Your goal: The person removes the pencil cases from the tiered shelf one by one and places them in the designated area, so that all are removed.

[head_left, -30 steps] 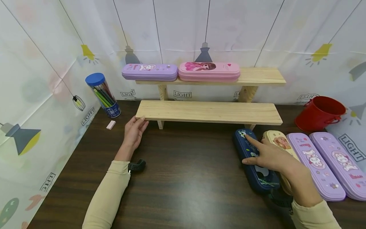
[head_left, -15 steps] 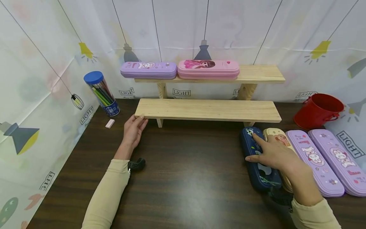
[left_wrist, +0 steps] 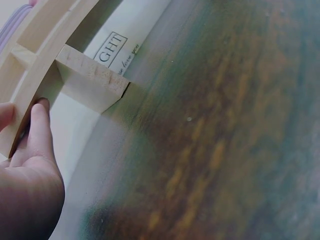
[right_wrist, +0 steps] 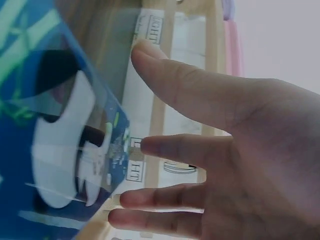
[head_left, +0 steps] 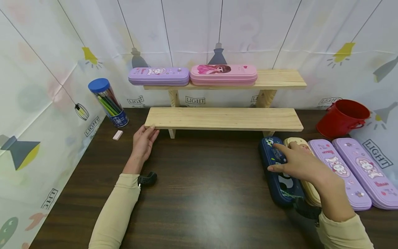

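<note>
At the left front corner of a two-tier wooden shelf [head_left: 224,118], my left hand [head_left: 143,142] pinches the lower board, thumb on top and fingers beneath. The left wrist view shows the left hand [left_wrist: 35,170] gripping that board's edge. Over on the right, my right hand [head_left: 303,166] is spread above a navy pencil case [head_left: 276,183] with a panda print, thumb and fingers extended. Beside it lies a cream pencil case [head_left: 312,193], partly hidden by that hand. In the right wrist view the right hand [right_wrist: 220,125] shows straight fingers close to the navy case [right_wrist: 50,125].
Two lilac pencil cases [head_left: 367,169] lie further right, with a red bucket [head_left: 339,121] behind them. On the upper board sit a lilac case [head_left: 158,79] and a pink case [head_left: 224,79]. A pencil tub [head_left: 109,103] and an eraser [head_left: 117,135] are at left.
The navy case has slid right against the cream one under my right hand, which has since risen slightly off it. The left hand keeps its place on the shelf.
</note>
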A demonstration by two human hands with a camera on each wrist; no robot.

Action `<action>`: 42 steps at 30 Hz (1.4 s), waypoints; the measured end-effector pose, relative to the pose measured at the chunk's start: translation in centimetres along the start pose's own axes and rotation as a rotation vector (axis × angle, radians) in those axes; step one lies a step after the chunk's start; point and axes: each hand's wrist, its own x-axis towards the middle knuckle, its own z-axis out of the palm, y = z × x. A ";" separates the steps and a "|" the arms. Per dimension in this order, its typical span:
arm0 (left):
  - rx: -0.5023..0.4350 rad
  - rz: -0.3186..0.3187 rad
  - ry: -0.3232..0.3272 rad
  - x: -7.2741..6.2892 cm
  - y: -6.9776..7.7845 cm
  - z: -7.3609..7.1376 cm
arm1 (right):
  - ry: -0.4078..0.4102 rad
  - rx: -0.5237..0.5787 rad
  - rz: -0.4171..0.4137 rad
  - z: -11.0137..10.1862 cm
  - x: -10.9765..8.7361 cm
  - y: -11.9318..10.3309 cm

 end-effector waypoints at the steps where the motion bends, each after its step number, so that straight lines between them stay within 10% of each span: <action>1: 0.000 0.002 0.000 0.0 0.0 -0.1 | 0.013 0.001 -0.009 -0.1 0.0 -0.1; 21: 0.003 -0.006 0.016 0.1 -0.1 -0.7 | 0.102 0.088 -0.300 -2.3 4.3 -6.0; 36: -0.035 -0.048 0.018 0.5 0.4 -0.2 | 0.279 0.019 -0.436 -6.4 10.1 -9.5; 42: -0.064 -0.073 0.002 0.5 0.8 0.4 | 0.475 0.068 -0.524 -8.2 11.4 -10.1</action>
